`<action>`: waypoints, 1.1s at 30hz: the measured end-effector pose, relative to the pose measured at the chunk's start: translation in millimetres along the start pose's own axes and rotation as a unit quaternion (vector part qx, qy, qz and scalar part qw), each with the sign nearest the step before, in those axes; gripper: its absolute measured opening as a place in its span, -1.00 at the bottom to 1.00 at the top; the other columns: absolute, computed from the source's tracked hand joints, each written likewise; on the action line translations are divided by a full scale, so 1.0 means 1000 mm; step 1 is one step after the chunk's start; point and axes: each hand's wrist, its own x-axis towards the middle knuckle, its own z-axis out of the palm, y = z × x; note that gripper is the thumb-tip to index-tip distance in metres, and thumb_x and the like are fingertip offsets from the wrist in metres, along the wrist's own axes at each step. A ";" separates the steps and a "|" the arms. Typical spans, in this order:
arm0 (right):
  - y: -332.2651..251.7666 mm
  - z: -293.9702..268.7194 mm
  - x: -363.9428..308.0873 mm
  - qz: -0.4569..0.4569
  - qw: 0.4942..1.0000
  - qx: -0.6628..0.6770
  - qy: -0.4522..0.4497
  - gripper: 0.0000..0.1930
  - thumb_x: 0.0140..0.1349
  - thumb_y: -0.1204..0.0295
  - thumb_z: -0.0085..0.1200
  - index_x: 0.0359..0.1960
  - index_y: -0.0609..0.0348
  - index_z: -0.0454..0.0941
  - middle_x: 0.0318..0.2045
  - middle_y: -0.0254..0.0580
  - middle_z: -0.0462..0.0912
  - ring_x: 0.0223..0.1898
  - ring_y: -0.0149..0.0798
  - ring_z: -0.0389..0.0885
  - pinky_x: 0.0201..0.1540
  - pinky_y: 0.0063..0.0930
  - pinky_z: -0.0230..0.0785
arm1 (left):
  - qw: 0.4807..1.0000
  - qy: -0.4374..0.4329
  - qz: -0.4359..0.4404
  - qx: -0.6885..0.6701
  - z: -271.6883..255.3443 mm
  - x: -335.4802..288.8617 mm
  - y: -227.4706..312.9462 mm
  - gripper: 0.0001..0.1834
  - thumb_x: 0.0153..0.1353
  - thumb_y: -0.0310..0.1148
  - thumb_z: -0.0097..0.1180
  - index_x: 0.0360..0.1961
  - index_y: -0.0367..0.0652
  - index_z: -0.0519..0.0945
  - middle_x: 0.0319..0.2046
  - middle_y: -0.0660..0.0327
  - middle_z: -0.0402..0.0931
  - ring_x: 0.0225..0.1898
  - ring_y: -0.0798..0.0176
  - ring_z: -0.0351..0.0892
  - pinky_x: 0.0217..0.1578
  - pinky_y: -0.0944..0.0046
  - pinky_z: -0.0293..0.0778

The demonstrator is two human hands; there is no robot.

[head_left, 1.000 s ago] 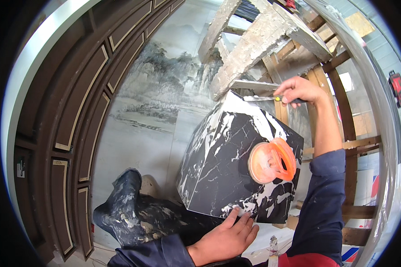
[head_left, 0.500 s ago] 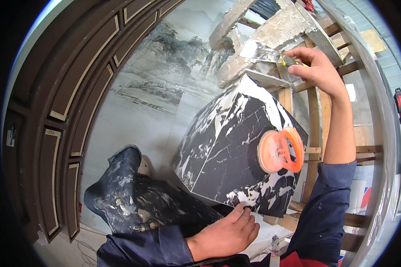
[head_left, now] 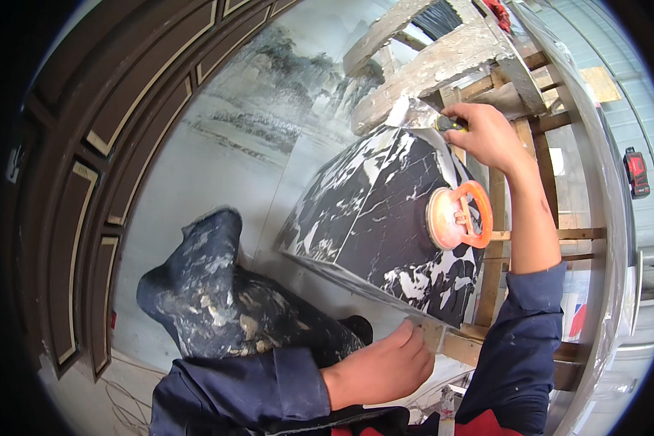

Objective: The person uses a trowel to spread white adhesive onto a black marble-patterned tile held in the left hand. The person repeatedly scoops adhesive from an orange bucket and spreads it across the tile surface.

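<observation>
A black slab with white veins stands tilted in front of me, with an orange suction-cup handle stuck on its face. My right hand is raised at the slab's top edge and grips a putty knife by its dark and yellow handle, blade pointing left. My left hand rests low at the slab's bottom corner, fingers curled against the edge. My knee in paint-spattered trousers is bent to the left of the slab.
A grey wall panel with a misty landscape picture lies behind the slab. Dark brown moulded panelling frames it on the left. A rough wooden scaffold frame stands behind and to the right. A red tool hangs at far right.
My right hand has come down with the putty knife to the slab's top edge. The slab now looks tilted further back, and my left hand has shifted slightly right along its bottom edge.
</observation>
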 end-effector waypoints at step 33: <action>-0.113 0.104 -0.373 0.318 0.881 0.349 0.036 -0.60 0.36 0.21 0.36 0.05 0.22 0.57 -0.26 -0.01 0.76 -0.21 0.01 0.75 -0.10 -0.29 0.53 | 0.956 -0.289 -0.012 -0.047 0.056 -0.038 0.001 -0.83 0.22 -0.36 0.11 -0.23 -0.14 0.68 -0.30 0.19 0.70 -0.20 0.11 0.72 -0.10 0.10 0.53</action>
